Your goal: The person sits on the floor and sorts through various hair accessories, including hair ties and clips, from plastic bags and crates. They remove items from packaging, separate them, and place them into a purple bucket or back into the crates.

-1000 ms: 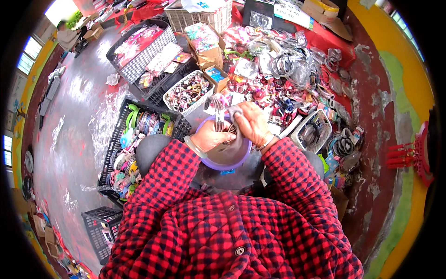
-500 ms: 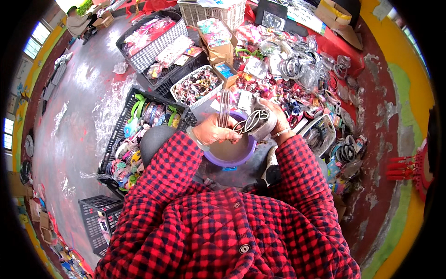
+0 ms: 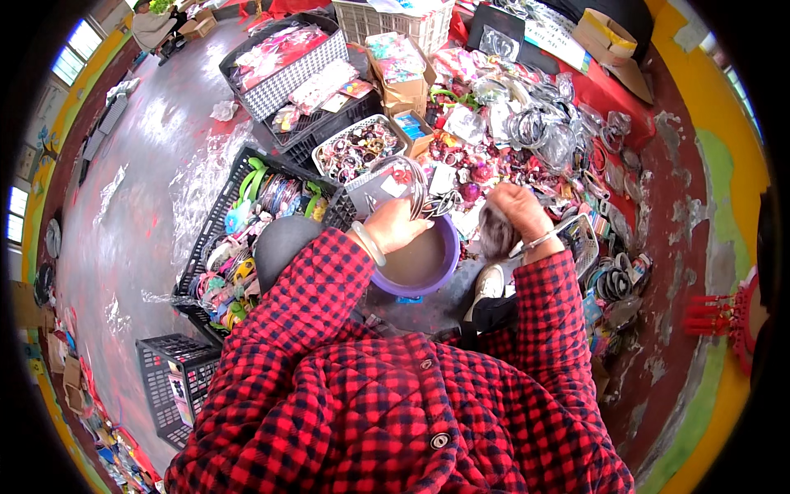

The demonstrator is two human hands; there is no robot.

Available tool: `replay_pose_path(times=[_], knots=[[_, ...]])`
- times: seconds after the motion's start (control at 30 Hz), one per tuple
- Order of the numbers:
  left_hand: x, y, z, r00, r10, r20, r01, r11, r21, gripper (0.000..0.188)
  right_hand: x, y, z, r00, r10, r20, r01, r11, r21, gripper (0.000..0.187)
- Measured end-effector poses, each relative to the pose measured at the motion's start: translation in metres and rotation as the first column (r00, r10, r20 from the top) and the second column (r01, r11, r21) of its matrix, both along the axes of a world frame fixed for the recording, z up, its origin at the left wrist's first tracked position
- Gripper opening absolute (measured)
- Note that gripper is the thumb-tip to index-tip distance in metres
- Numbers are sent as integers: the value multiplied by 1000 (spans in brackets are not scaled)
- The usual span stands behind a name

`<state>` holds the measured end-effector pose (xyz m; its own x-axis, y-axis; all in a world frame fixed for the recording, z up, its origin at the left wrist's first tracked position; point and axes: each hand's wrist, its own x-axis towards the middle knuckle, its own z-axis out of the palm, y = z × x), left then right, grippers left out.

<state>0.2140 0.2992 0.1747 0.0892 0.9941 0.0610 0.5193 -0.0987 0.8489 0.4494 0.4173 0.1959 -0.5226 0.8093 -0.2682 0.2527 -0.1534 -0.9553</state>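
My left hand [image 3: 390, 227] is closed round a bunch of thin, dark headbands [image 3: 418, 191], which stand up from the fingers. One with a leaf-shaped openwork pattern [image 3: 443, 203] sticks out to the right. Below them is a purple basin [image 3: 454, 257] with murky greyish-brown water in it. To the basin's right, my right hand [image 3: 520, 210] is clenched on a grey cloth [image 3: 496, 235] that hangs down from the fist, slightly blurred. The cloth is apart from the headbands.
A black crate [image 3: 200, 247] of headbands and hair accessories stands at left, with a white basket [image 3: 327, 170] of hair ties beyond the basin. Bagged accessories [image 3: 539, 123] are heaped at far right. A small white basket [image 3: 590, 255] sits by my right forearm.
My right hand has drawn the grey cloth away from the headbands, to the right. The left hand keeps the headbands and has shifted slightly right, along with the whole view.
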Motion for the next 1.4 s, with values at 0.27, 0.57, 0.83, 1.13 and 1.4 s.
replay_pose_path(times=[0.27, 0.57, 0.83, 1.13, 1.4], knots=[[15, -4, 23, 946, -74, 317, 58, 997, 60, 24, -52, -53, -8, 881, -208, -424, -32, 869, -493, 17], [6, 2, 10, 903, 162, 399, -127, 986, -111, 14, -46, -42, -16, 818, -428, -384, 164, 814, -558, 7], [3, 5, 17, 340, 307, 889, -175, 949, -261, 29, -45, -42, -17, 823, -451, -345, 250, 833, -493, 10], [13, 2, 2, 383, 161, 910, 124, 967, -224, 21, -54, -52, -17, 849, -276, -451, 31, 877, -479, 17], [12, 3, -1, 551, 153, 821, 21, 980, -197, 15, -53, -55, -9, 832, -236, -502, -30, 885, -465, 19]])
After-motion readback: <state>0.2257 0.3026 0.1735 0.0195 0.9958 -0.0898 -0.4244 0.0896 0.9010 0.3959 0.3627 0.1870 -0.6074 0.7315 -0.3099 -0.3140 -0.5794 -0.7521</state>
